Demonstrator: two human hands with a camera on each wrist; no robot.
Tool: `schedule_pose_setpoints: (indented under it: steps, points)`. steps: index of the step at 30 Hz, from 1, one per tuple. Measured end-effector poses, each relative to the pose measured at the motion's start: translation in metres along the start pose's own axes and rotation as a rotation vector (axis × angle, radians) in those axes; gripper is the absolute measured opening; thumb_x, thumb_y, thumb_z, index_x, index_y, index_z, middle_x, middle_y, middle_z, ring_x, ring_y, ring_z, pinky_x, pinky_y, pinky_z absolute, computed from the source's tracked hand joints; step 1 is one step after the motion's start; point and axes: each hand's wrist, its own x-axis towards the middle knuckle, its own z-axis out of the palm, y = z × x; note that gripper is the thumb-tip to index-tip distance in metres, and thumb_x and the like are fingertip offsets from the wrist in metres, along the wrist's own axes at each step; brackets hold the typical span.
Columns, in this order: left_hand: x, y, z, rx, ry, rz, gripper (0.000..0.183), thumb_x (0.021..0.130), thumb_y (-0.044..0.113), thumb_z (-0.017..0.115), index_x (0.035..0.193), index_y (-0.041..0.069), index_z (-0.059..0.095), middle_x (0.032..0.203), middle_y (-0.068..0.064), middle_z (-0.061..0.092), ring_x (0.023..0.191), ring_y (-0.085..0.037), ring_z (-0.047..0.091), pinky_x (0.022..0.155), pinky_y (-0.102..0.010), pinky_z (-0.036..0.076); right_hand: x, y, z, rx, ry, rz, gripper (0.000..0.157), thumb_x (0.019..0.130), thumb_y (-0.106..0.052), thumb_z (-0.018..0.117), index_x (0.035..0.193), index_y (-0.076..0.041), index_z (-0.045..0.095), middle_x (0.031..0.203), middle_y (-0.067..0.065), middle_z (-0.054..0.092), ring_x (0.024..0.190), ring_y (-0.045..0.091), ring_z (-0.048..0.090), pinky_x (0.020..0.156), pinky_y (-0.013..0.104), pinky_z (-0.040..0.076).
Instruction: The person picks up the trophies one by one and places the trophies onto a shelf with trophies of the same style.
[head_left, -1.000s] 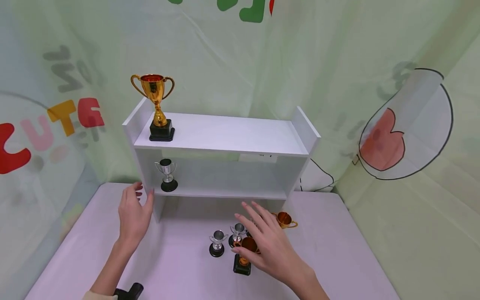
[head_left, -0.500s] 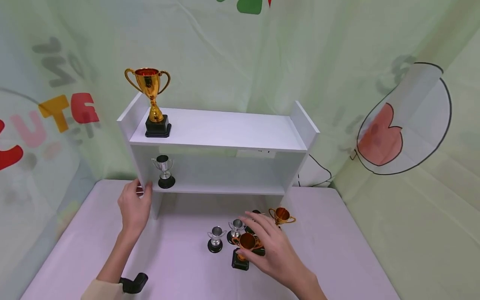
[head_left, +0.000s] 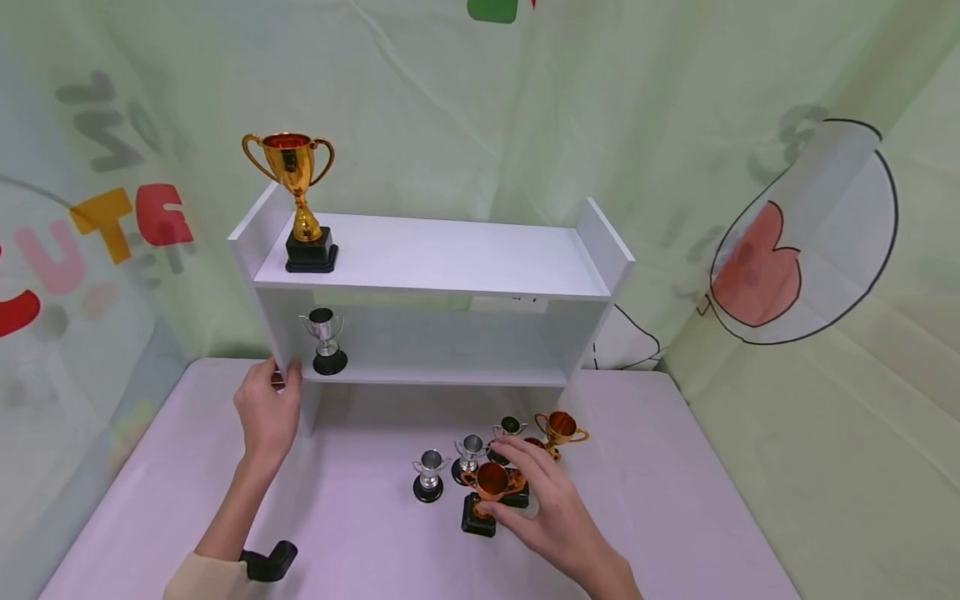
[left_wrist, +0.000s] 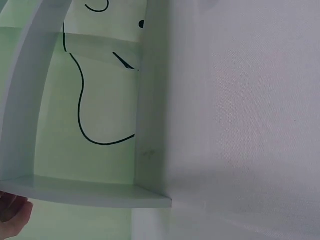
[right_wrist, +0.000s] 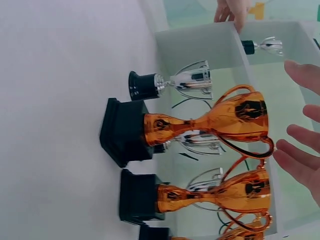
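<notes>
My left hand (head_left: 266, 417) grips the lower left side of a white shelf unit (head_left: 450, 258), thumb at the panel's front edge, fingers partly hidden behind it. In the left wrist view, fingers (left_wrist: 14, 217) show at that panel. My right hand (head_left: 547, 508) hovers over the front gold trophy (head_left: 491, 482), thumb and fingers spread around its cup; the right wrist view shows a gap between the fingers and this trophy (right_wrist: 200, 125). More gold trophies (head_left: 561, 427) and several small silver trophies (head_left: 429, 471) stand about it on the table.
A large gold trophy (head_left: 300, 192) stands on the top shelf's left end. Below it, a small silver trophy (head_left: 327, 337) stands on the middle shelf. The white table (head_left: 360, 533) is enclosed by printed curtains (head_left: 420, 108).
My left hand has closed onto the shelf's side panel. The right hand has lowered slightly toward the front gold trophy, and the head view has shifted a little.
</notes>
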Motion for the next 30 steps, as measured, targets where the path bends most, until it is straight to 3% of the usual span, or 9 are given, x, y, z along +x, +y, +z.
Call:
schedule_pose_setpoints:
  steps: [8, 12, 18, 25, 30]
  points:
    - [0.002, 0.001, 0.001, -0.002, 0.006, 0.001, 0.018, 0.096, 0.005, 0.064, 0.100, -0.011, 0.071, 0.087, -0.027, 0.068, 0.078, -0.040, 0.068, 0.071, 0.000, 0.032, -0.007, 0.003, 0.010, 0.020, 0.012, 0.014, 0.076, 0.074, -0.021, 0.093, 0.141, -0.017, 0.059, 0.141, 0.006, 0.061, 0.128, 0.023, 0.061, 0.094, 0.041, 0.059]
    - [0.002, 0.001, 0.001, -0.003, 0.011, 0.004, 0.017, 0.096, 0.004, 0.064, 0.100, -0.011, 0.071, 0.086, -0.027, 0.068, 0.077, -0.040, 0.069, 0.070, 0.001, 0.032, -0.008, 0.004, 0.014, 0.041, 0.001, 0.061, 0.074, 0.074, -0.021, 0.093, 0.140, -0.012, 0.060, 0.142, 0.007, 0.062, 0.129, 0.025, 0.061, 0.094, 0.040, 0.059]
    - [0.001, 0.001, 0.001, -0.002, 0.024, 0.008, 0.016, 0.095, 0.003, 0.064, 0.097, -0.010, 0.072, 0.085, -0.026, 0.068, 0.075, -0.039, 0.069, 0.071, -0.005, 0.035, -0.010, 0.007, 0.021, 0.085, -0.005, 0.120, 0.075, 0.074, -0.020, 0.093, 0.140, -0.014, 0.058, 0.138, 0.007, 0.065, 0.123, 0.025, 0.066, 0.091, 0.036, 0.060]
    - [0.001, 0.000, 0.001, -0.014, 0.025, -0.002, 0.017, 0.096, 0.004, 0.064, 0.101, -0.011, 0.073, 0.085, -0.027, 0.068, 0.075, -0.039, 0.068, 0.069, 0.003, 0.032, -0.011, 0.009, 0.030, 0.141, 0.000, 0.192, 0.070, 0.074, -0.017, 0.093, 0.136, -0.015, 0.061, 0.132, 0.004, 0.069, 0.115, 0.021, 0.069, 0.090, 0.031, 0.060]
    - [0.002, 0.000, 0.001, -0.012, 0.019, -0.006, 0.017, 0.096, 0.004, 0.064, 0.102, -0.010, 0.073, 0.085, -0.027, 0.068, 0.074, -0.038, 0.068, 0.068, 0.003, 0.032, -0.012, 0.008, 0.035, 0.206, 0.009, 0.264, 0.066, 0.074, -0.011, 0.092, 0.134, -0.014, 0.064, 0.128, 0.002, 0.070, 0.104, 0.017, 0.071, 0.079, 0.030, 0.062]
